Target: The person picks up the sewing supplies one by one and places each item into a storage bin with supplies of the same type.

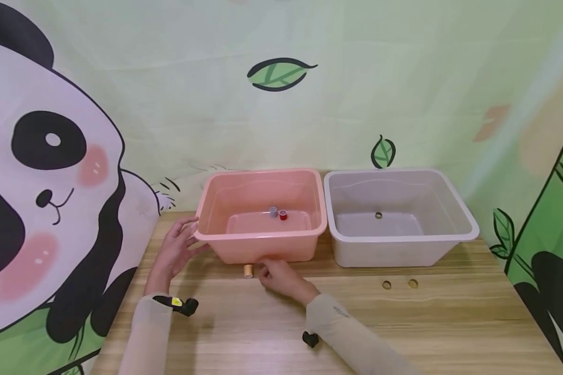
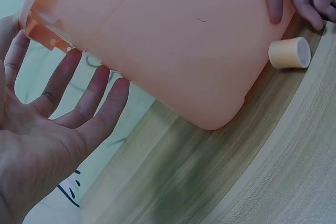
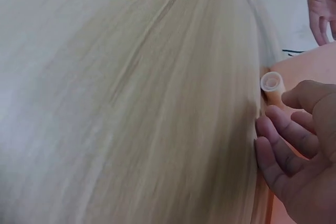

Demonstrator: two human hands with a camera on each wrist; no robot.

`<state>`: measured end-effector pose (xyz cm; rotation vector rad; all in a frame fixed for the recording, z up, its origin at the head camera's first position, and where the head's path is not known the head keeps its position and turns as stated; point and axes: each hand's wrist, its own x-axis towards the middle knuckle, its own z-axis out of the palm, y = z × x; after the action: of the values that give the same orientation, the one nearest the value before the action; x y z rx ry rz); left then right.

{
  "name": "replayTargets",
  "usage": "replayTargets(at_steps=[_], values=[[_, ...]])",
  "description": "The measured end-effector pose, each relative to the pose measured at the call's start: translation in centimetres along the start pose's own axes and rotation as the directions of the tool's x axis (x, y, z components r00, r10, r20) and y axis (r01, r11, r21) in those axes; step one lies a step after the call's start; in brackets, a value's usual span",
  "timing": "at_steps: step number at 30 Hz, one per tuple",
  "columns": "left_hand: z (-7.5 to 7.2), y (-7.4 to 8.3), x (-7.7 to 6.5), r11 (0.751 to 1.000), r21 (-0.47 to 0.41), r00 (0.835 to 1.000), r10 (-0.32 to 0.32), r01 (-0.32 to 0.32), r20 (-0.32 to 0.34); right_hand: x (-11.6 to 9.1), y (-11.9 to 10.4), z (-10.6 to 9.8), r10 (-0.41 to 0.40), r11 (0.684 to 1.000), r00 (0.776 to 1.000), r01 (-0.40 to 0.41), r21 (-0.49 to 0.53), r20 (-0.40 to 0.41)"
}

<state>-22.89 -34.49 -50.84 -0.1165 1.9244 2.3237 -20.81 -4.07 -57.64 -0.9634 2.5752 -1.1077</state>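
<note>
My left hand (image 1: 174,252) is at the left end of the pink basin (image 1: 267,250), its spread fingers touching the side below the rim. In the left wrist view the left hand (image 2: 55,111) has its fingertips along the basin's edge. My right hand (image 1: 283,280) is low at the basin's front wall, fingers loosely bent. Just left of it, a small tan cylinder (image 1: 248,271) with a white end lies on the table against the basin's foot. The right wrist view shows the cylinder (image 3: 272,85) close by the right thumb, with nothing held.
Inside the pink basin lie a small pale blue cylinder (image 1: 273,212) and a red one (image 1: 283,215). A grey basin (image 1: 384,252) stands to the right with a small brass-coloured ring (image 1: 378,215) in it. Two similar rings, one left (image 1: 387,285) and one right (image 1: 413,283), lie in front.
</note>
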Motion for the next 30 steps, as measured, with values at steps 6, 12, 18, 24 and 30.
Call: replayTargets(at_steps=[6, 12, 18, 24, 30], values=[[-0.1, -0.1, 0.1, 1.0, -0.002, 1.0, 0.006, -0.006, -0.002, 1.6, -0.3, 1.3, -0.043, 0.994, 0.998, 0.039, -0.103, -0.037], [-0.2, -0.1, 0.0, 1.0, -0.002, 1.0, 0.004, -0.004, 0.006, 3.0, -1.2, 2.7, 0.0, 0.991, 1.0, -0.001, -0.135, -0.01], [0.0, -0.2, 0.1, 1.0, 0.003, 1.0, 0.018, -0.018, 0.01, 3.8, -2.5, 3.7, 0.063, 0.976, 0.997, -0.072, -0.204, -0.051], [0.2, -0.3, 0.3, 1.0, -0.009, 1.0, 0.004, -0.004, 0.017, 3.8, -3.0, 3.9, 0.1, 0.977, 0.992, -0.112, -0.183, -0.071], [-0.1, -0.1, 0.1, 1.0, -0.015, 1.0, -0.001, 0.001, 0.007, 3.6, -2.8, 3.6, 0.076, 0.996, 0.996, -0.079, -0.043, -0.052]])
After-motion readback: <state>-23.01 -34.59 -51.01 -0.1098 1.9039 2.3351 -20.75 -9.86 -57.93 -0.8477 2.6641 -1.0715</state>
